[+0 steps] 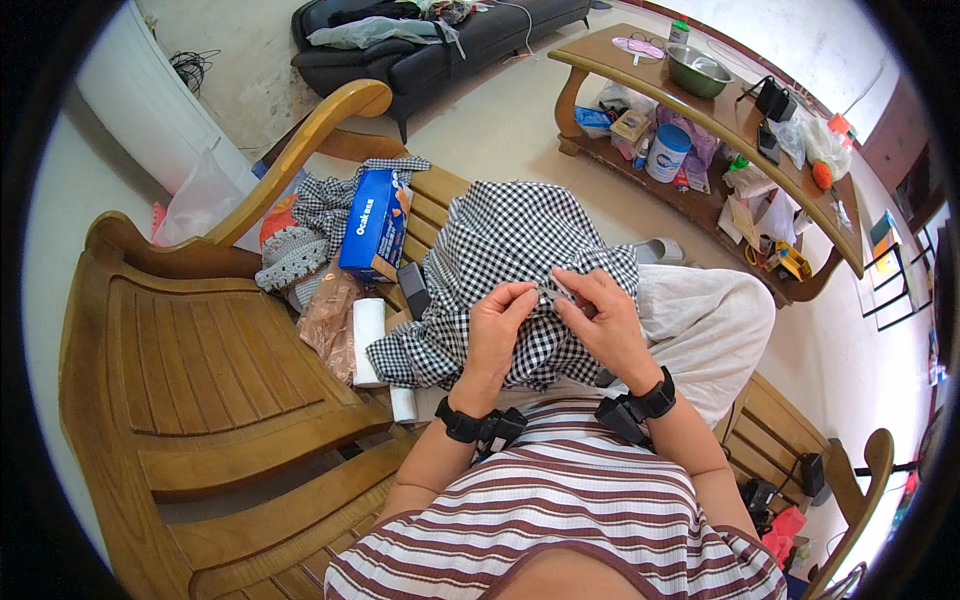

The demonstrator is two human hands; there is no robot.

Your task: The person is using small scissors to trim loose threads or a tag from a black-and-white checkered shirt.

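Observation:
A black-and-white gingham cloth (517,232), perhaps a garment, is spread over my lap in loose folds. Above it, my left hand (499,326) pinches one side of a small grey piece (553,291) between thumb and forefinger. My right hand (606,311) grips the other side of that piece with thumb and fingers. The fingertips nearly meet and partly cover the piece, so whether it is a fold of cloth or a small tool cannot be told. Both wrists carry black straps with small boxes.
Beside me on the wooden bench (225,352) are a blue snack box (369,225), a white paper roll (369,341), a dark case (413,289) and a grey crocheted item (295,259). Ahead stands a wooden table (600,56) bearing a metal basin (697,71). A black sofa (420,64) is farther back.

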